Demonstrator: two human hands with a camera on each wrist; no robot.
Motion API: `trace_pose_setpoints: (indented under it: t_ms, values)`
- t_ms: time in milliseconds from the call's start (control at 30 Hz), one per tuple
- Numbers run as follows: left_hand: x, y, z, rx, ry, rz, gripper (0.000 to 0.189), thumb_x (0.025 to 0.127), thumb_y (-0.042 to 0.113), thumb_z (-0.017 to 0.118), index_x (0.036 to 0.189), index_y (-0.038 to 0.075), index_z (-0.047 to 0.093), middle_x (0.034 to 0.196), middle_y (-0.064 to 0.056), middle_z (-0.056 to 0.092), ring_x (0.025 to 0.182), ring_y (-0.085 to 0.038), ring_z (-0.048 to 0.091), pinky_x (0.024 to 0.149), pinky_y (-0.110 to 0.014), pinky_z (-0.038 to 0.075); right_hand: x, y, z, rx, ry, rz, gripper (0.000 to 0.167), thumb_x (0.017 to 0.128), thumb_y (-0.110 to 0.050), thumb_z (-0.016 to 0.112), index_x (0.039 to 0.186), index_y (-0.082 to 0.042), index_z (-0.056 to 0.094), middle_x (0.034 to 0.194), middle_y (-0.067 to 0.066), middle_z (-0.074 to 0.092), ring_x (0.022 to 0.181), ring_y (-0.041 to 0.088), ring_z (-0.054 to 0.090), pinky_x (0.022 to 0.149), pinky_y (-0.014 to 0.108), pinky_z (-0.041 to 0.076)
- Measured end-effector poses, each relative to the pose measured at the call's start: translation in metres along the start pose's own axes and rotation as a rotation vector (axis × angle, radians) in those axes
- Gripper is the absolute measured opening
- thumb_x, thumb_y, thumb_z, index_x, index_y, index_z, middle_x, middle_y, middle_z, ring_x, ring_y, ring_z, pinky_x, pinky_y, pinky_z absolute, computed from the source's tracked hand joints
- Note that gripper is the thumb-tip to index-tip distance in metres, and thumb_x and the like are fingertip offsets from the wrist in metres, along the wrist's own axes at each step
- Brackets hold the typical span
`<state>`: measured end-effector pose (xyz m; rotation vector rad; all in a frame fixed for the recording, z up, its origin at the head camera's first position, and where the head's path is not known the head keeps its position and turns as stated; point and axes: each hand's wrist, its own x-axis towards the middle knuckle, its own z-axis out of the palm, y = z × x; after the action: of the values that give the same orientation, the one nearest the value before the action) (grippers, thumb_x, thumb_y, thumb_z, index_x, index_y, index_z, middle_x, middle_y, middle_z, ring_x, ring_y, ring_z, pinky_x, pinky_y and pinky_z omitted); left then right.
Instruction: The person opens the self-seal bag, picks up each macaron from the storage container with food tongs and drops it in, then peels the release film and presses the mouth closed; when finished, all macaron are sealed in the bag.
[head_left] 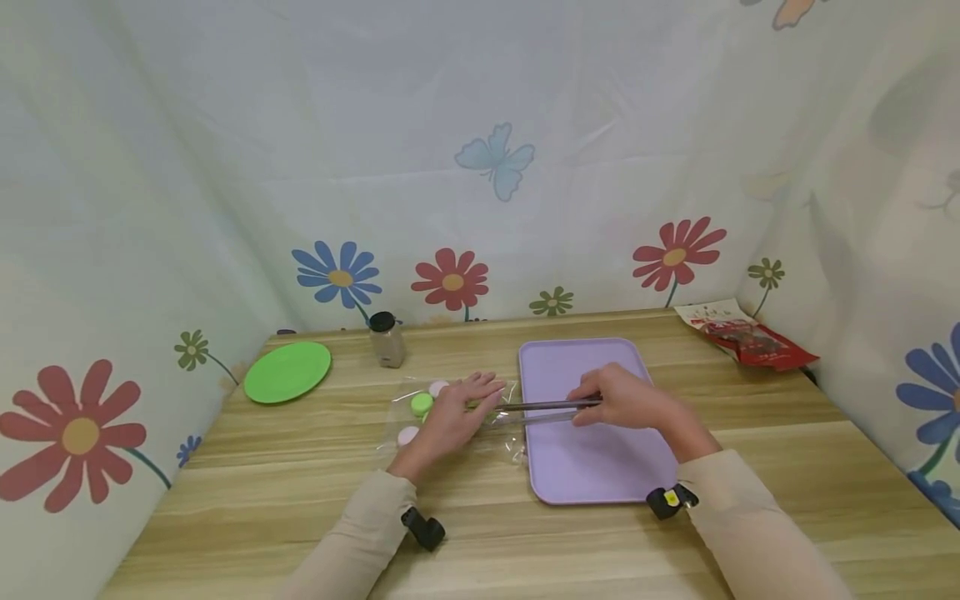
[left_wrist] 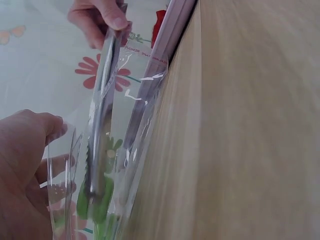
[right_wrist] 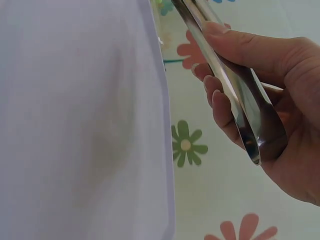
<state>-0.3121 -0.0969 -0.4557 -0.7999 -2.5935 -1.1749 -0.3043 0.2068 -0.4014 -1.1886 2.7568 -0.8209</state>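
Note:
My right hand [head_left: 626,398] grips long metal tongs [right_wrist: 232,95] near their rounded end, with the thumb on top. The tongs reach left over the edge of a lilac tray [head_left: 600,479], and their far ends show through a clear plastic bag [left_wrist: 142,95]. Green pieces [left_wrist: 97,202] sit around the tong tips. My left hand [head_left: 459,408] lies over the bag with its fingers extended, and its fingertips [left_wrist: 62,192] show through the film. Small round green [head_left: 422,405] and pale pink pieces [head_left: 407,436] show beside this hand; some are hidden under it.
A green plate [head_left: 288,372] lies at the back left. To its right stands a jar with a black lid [head_left: 387,340]. A red and white packet [head_left: 746,335] lies at the back right. A floral curtain [head_left: 480,108] hangs behind the wooden table [head_left: 262,500].

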Motion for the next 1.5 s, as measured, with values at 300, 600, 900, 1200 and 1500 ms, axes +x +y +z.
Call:
trace_pose_setpoints:
  t_ms: [300,600,900,1200,1500]
  values:
    - [0.002,0.000,0.000,-0.004,-0.011,0.000,0.032,0.102,0.024,0.060,0.130,0.010,0.068,0.142,-0.015,0.056,0.139,-0.039,0.041,0.116,-0.055,0.028,0.021,-0.012,0.012,0.011,-0.045,-0.049,0.023,0.083,-0.014,0.083,0.101,-0.001,0.078,0.079,-0.008,0.064,0.068,0.004,0.052,0.062,0.023,0.047]
    - [0.002,0.000,-0.002,-0.012,0.004,0.019,0.030,0.101,0.020,0.062,0.128,0.008,0.069,0.140,-0.016,0.057,0.138,-0.041,0.043,0.114,-0.059,0.029,0.024,-0.012,0.015,0.019,-0.044,-0.040,0.026,0.082,-0.013,0.083,0.102,0.002,0.077,0.082,-0.002,0.067,0.069,0.005,0.055,0.062,0.023,0.048]
    - [0.003,0.000,-0.003,-0.005,-0.003,0.005,0.031,0.101,0.023,0.062,0.129,0.012,0.069,0.141,-0.015,0.057,0.138,-0.040,0.042,0.115,-0.056,0.028,0.015,-0.007,0.008,-0.026,-0.020,-0.035,0.031,0.081,-0.016,0.085,0.105,0.002,0.077,0.083,-0.001,0.067,0.072,0.004,0.055,0.064,0.024,0.049]
    - [0.003,0.001,-0.001,0.002,-0.027,-0.006,0.033,0.102,0.026,0.060,0.130,0.009,0.068,0.141,-0.016,0.056,0.139,-0.038,0.042,0.116,-0.053,0.028,-0.025,0.006,-0.016,0.042,-0.028,0.037,0.028,0.083,-0.014,0.082,0.105,0.002,0.076,0.083,-0.006,0.065,0.071,0.007,0.052,0.062,0.024,0.046]
    - [0.000,0.001,-0.001,-0.001,-0.015,-0.008,0.035,0.103,0.028,0.058,0.130,0.009,0.068,0.142,-0.018,0.054,0.139,-0.040,0.041,0.116,-0.054,0.028,-0.074,0.033,-0.060,0.111,0.000,0.273,0.033,0.087,-0.026,0.079,0.110,-0.002,0.076,0.096,0.001,0.072,0.082,0.013,0.063,0.070,0.028,0.054]
